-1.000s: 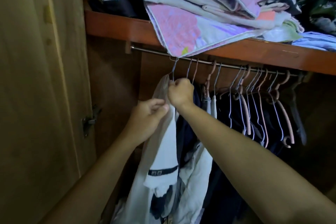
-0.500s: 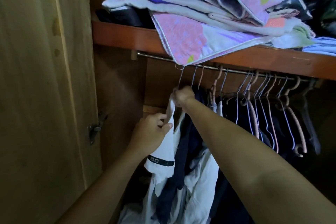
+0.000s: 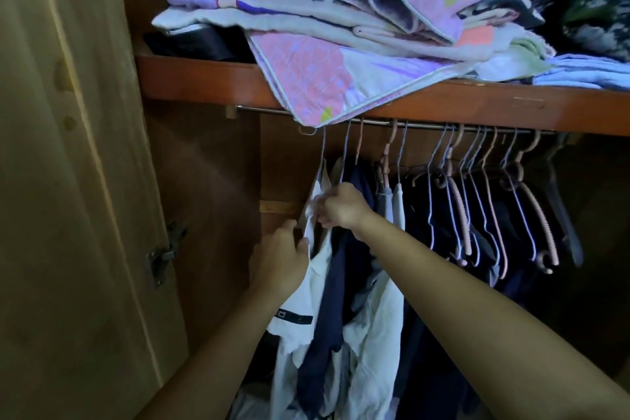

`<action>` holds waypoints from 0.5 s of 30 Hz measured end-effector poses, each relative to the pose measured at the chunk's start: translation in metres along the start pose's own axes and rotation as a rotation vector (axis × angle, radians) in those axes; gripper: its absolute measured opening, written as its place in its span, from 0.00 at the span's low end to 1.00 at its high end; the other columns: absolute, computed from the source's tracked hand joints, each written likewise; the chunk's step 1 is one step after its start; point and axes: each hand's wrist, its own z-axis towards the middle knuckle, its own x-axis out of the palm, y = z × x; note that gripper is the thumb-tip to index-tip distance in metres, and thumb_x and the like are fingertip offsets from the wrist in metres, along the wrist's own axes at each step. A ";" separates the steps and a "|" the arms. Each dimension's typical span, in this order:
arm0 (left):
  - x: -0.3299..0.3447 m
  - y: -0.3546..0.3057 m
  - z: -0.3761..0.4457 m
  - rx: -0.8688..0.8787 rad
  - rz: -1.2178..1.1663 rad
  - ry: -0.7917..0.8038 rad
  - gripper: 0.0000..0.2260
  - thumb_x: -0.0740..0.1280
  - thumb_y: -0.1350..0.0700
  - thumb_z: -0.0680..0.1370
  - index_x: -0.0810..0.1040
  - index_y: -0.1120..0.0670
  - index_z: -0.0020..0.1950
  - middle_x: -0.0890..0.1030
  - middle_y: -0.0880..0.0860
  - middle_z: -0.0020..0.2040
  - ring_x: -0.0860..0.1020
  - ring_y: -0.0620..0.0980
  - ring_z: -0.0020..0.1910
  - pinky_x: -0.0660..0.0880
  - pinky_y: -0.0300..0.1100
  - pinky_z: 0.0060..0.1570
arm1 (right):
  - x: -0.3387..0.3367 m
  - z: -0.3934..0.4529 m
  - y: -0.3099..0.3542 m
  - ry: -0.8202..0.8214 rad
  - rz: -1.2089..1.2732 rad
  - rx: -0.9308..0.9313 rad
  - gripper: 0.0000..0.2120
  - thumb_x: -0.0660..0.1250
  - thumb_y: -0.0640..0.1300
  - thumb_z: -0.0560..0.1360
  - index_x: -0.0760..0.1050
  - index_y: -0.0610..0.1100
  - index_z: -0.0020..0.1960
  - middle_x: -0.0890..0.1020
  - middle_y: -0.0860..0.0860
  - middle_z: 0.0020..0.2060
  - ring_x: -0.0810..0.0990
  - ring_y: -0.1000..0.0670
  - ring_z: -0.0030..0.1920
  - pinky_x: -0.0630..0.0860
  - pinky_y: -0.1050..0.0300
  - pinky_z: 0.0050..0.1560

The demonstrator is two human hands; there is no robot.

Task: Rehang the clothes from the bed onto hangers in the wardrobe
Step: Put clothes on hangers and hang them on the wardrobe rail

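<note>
head view: the white shirt (image 3: 315, 286) hangs at the left end of the rail (image 3: 422, 125) inside the wardrobe, on a thin wire hanger (image 3: 322, 157) whose hook disappears behind the drooping corner of a pink quilt (image 3: 306, 78). the right hand (image 3: 342, 206) has its fingers curled, pinching the white cloth near the collar; the fingertips themselves are blurred. the left hand (image 3: 279, 257) sits lower, thumb and fingers closed on the shirt's edge, though most of its fingers are hidden behind the back of the hand. just beside the white shirt hangs a dark navy garment (image 3: 335, 283), and behind it another pale garment (image 3: 375, 327); their lower ends are cut off by the bottom of the frame. further right a row of empty hangers (image 3: 477, 201), pink and pale blue, hangs against a very dark interior where the clothes are hard to make out. the shelf (image 3: 211, 82) above carries folded bedding, its right part fading into shadow. the wardrobe door (image 3: 68, 181) fills the left side, with a metal hinge (image 3: 162, 257) on its edge.
</note>
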 end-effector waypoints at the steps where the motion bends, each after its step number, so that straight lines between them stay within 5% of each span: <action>1: -0.001 -0.003 -0.003 0.027 0.002 -0.039 0.16 0.62 0.51 0.81 0.73 0.52 0.69 0.79 0.55 0.62 0.76 0.59 0.62 0.74 0.50 0.57 | -0.006 -0.012 -0.003 0.000 -0.015 -0.013 0.12 0.63 0.40 0.79 0.78 0.32 0.44 0.81 0.40 0.38 0.84 0.37 0.42 0.82 0.43 0.44; 4: -0.006 -0.015 -0.010 0.158 0.068 -0.112 0.14 0.63 0.55 0.80 0.75 0.53 0.66 0.78 0.54 0.60 0.74 0.57 0.60 0.72 0.49 0.54 | -0.026 -0.051 -0.014 -0.006 0.000 -0.026 0.09 0.63 0.37 0.80 0.77 0.39 0.42 0.83 0.37 0.43 0.83 0.41 0.41 0.82 0.46 0.44; 9: -0.008 -0.053 -0.022 0.352 0.235 0.074 0.09 0.63 0.51 0.80 0.76 0.49 0.60 0.82 0.51 0.52 0.79 0.57 0.53 0.73 0.47 0.47 | -0.068 -0.123 -0.048 0.022 -0.295 0.030 0.13 0.67 0.47 0.79 0.81 0.36 0.48 0.85 0.41 0.44 0.83 0.43 0.46 0.81 0.47 0.51; 11: -0.004 -0.072 -0.026 0.413 0.242 0.226 0.08 0.63 0.49 0.80 0.77 0.47 0.57 0.83 0.50 0.49 0.79 0.57 0.52 0.75 0.46 0.48 | -0.085 -0.153 -0.064 0.018 -0.406 0.086 0.12 0.68 0.50 0.79 0.81 0.42 0.47 0.85 0.46 0.43 0.83 0.47 0.46 0.81 0.47 0.51; 15: 0.022 -0.113 -0.044 0.530 0.337 0.770 0.10 0.64 0.48 0.81 0.77 0.51 0.59 0.80 0.52 0.56 0.79 0.53 0.50 0.75 0.46 0.50 | -0.117 -0.212 -0.091 -0.036 -0.508 0.245 0.10 0.67 0.51 0.79 0.82 0.46 0.45 0.85 0.49 0.43 0.83 0.47 0.45 0.81 0.46 0.51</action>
